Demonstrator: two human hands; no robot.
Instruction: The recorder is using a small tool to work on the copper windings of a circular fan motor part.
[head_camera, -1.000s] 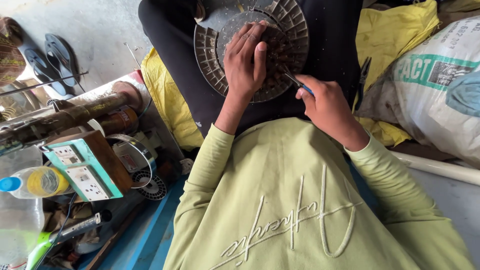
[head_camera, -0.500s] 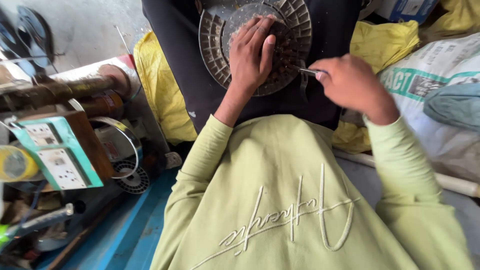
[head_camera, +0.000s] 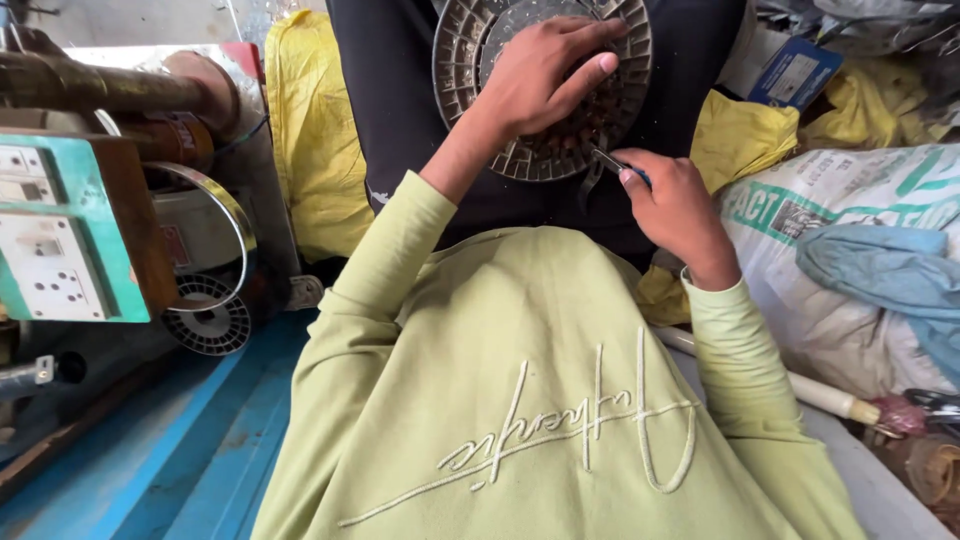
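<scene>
A round grey slotted metal disc (head_camera: 470, 60), like a motor core with wire inside, rests against my dark-trousered lap at the top centre. My left hand (head_camera: 540, 75) lies flat over its middle, fingers spread across the windings. My right hand (head_camera: 675, 205) grips a small blue-handled pair of pliers (head_camera: 612, 165) whose metal tip touches the disc's lower right rim. Both arms wear light green sleeves.
A teal switch-and-socket box (head_camera: 60, 235) on wood stands at the left, beside rusty cylinders (head_camera: 100, 85) and a metal ring (head_camera: 225, 215). A blue surface (head_camera: 180, 450) lies lower left. Yellow cloth (head_camera: 310, 130) and a white printed sack (head_camera: 850, 230) flank me.
The view has shifted closer and slightly left. My right hand has moved down and inward, bringing the pliers' tip against the disc's lower rim. My left hand stays on the disc.
</scene>
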